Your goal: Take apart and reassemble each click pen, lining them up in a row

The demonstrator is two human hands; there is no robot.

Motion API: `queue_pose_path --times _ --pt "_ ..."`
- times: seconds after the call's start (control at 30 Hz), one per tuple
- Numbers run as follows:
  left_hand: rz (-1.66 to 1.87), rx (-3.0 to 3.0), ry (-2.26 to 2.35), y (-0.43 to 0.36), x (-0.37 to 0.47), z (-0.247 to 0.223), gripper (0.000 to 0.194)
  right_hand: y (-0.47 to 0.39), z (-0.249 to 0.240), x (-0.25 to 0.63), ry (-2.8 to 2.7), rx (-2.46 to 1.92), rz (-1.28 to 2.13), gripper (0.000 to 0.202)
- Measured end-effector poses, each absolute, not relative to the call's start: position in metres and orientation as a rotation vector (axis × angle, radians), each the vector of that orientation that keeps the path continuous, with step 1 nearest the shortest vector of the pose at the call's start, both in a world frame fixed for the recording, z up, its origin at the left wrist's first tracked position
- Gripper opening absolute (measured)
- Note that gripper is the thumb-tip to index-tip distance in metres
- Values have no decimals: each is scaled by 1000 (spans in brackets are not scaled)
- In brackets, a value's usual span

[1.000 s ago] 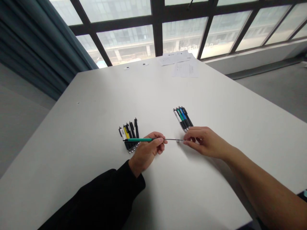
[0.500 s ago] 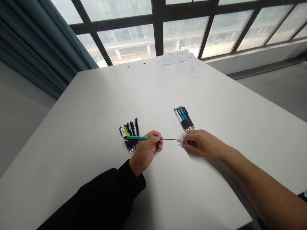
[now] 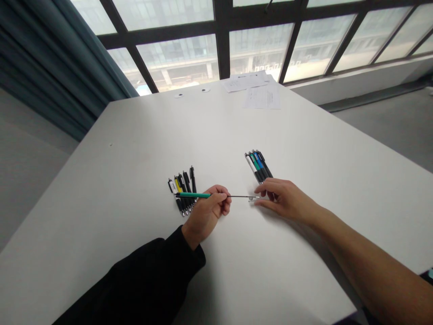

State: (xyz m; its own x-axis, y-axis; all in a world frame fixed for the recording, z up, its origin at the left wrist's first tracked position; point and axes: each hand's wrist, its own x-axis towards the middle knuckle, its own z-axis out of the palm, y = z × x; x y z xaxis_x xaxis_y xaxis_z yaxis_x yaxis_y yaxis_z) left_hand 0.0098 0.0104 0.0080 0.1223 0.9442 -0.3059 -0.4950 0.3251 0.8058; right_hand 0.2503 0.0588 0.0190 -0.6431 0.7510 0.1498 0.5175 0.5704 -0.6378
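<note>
My left hand (image 3: 209,210) is closed around a green pen barrel (image 3: 193,195), held level, with its clicker end to the left. A thin dark ink refill (image 3: 240,196) sticks out past the fingers to the right, ending in a pale metallic tip. My right hand (image 3: 283,198) is beside that tip, thumb and forefinger apart on either side of it. Small silvery pen parts (image 3: 251,199) lie by the tip; their exact kind is too small to make out.
Several pens (image 3: 181,192), black, white and yellow, lie in a row behind my left hand. Another row of pens (image 3: 259,164) lies beyond my right hand. Paper sheets (image 3: 262,97) rest at the far edge of the white table (image 3: 216,131), near the windows.
The right thumb and forefinger have parted from their pinch at the refill's tip, showing the tip between them. My left hand and the green barrel have barely moved.
</note>
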Motion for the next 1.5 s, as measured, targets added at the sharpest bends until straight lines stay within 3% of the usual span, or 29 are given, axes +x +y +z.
queue_pose_path --times 0.2,0.5,0.63,0.93,1.17,1.33,1.5 --pt "1131 690 957 9 15 8 20 53 30 254 -2224 -860 869 17" --pt "1255 652 792 5 9 13 32 74 33 276 -2396 -1146 1023 21" --pt "1216 664 769 3 8 10 35 69 29 264 -2591 -954 950 14" --pt "1155 717 815 4 9 8 35 68 27 263 -2612 -1028 779 10" --pt "981 857 963 1 18 0 50 47 33 245 -2234 -704 861 27" --pt "898 949 975 -3 24 -1 46 37 27 233 -2226 -525 880 22" --pt "908 809 768 0 25 -5 71 40 23 235 -2189 -570 817 19"
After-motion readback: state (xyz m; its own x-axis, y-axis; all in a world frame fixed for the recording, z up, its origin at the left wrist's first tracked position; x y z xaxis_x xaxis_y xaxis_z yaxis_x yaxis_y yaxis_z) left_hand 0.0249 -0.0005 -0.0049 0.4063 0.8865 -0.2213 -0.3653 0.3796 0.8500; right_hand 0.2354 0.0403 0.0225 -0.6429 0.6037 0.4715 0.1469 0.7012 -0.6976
